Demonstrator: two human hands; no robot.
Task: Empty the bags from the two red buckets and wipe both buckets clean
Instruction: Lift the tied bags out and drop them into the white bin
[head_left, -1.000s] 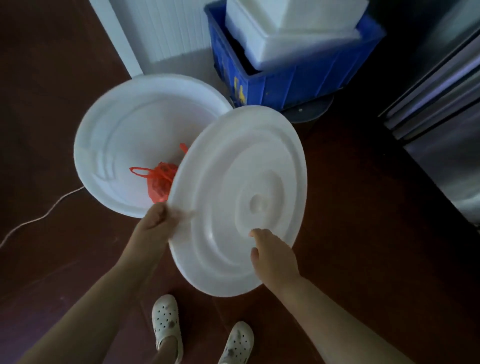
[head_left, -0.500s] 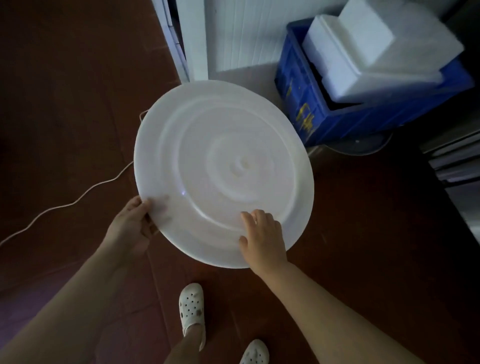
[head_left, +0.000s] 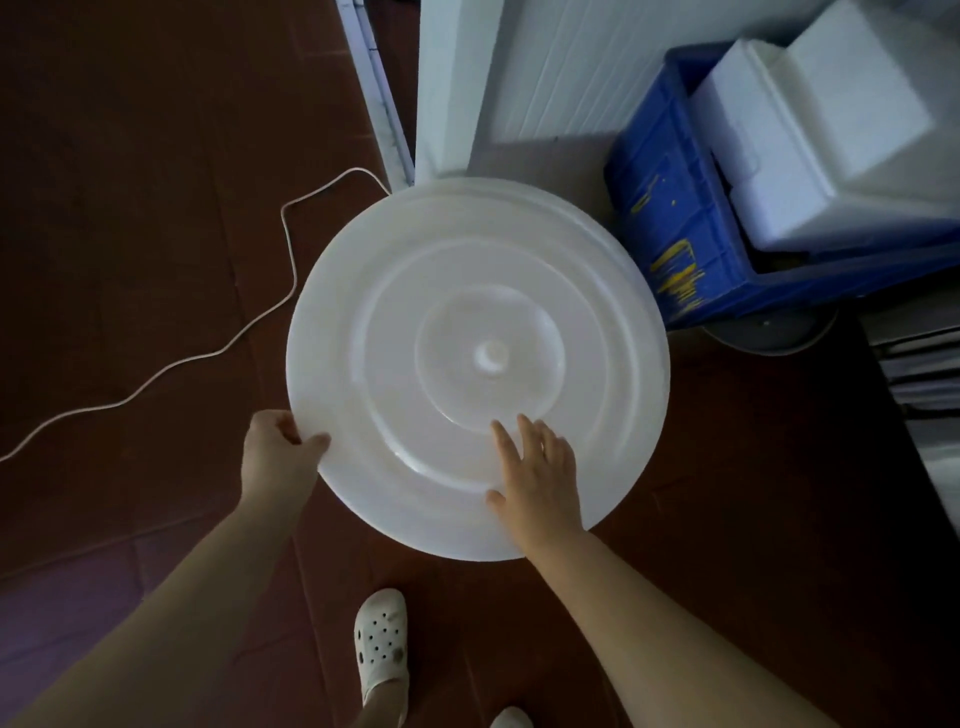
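Handling a large round white lid (head_left: 478, 364), seen from the head view; it lies roughly flat and hides whatever stands beneath it. Landmark for all positions: the lid.

Left hand (head_left: 278, 457): at the lid's near-left edge, thumb on top of the rim, fingers curled under it, so it grips the rim. Right hand (head_left: 540, 478): on the lid's top face, near-right of its centre knob, fingers (head_left: 501, 434) straight and spread, palm flat, pressing or steadying and not grasping.

Task's things: no red bucket shows anywhere and no bag is visible. Cannot tell whether a container sits directly under the lid; it covers that whole area.

Around the lid: a blue crate (head_left: 691, 218) holding white foam boxes (head_left: 810, 135) sits just beyond its far-right edge. A white cord (head_left: 218, 353) trails across the dark red floor (head_left: 130, 156) to its left. A white clog (head_left: 382, 644) stands on the near side.

Judgement on step: preliminary, working a cover and not yet emptying or wiping. Task progress appears very early; nothing here shows either bucket emptied or cleaned.

Next move calls for: keeping the left grip firm while the lid is seated or set aside, then freeing both hands to locate the red buckets. The wide, thin lid may flex or tilt if held by one edge.
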